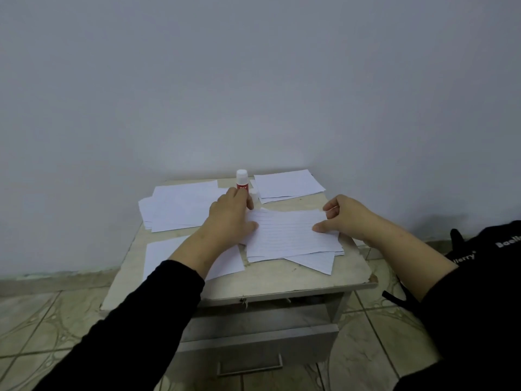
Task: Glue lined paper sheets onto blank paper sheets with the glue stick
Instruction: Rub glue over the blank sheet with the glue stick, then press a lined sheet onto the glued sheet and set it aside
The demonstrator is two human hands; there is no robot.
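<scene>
— White paper everywhere on that small table [282, 280]. Which sheet is the person working on?

— The lined sheet [290, 235] at the middle right, lying on a few other sheets. The left hand [229, 218] lies flat on its left edge, fingers fairly straight, pressing rather than gripping. The right hand [344, 218] rests at its right edge, thumb down on the paper and fingers loosely curled; whether it pinches the edge cannot be told.

— And the glue stick [242, 180]?

— Upright at the back, just beyond the left hand's fingertips, with what looks like its cap [255, 193] beside it.

— What could go wrong?

— The sheets underneath are fanned crookedly, so pressing now may fix the lined sheet askew. If the hands press unevenly, the paper may wrinkle. The left hand, drawn back carelessly, could knock the stick over onto the blank stack [289, 183]. An uncapped stick would also dry out.
</scene>
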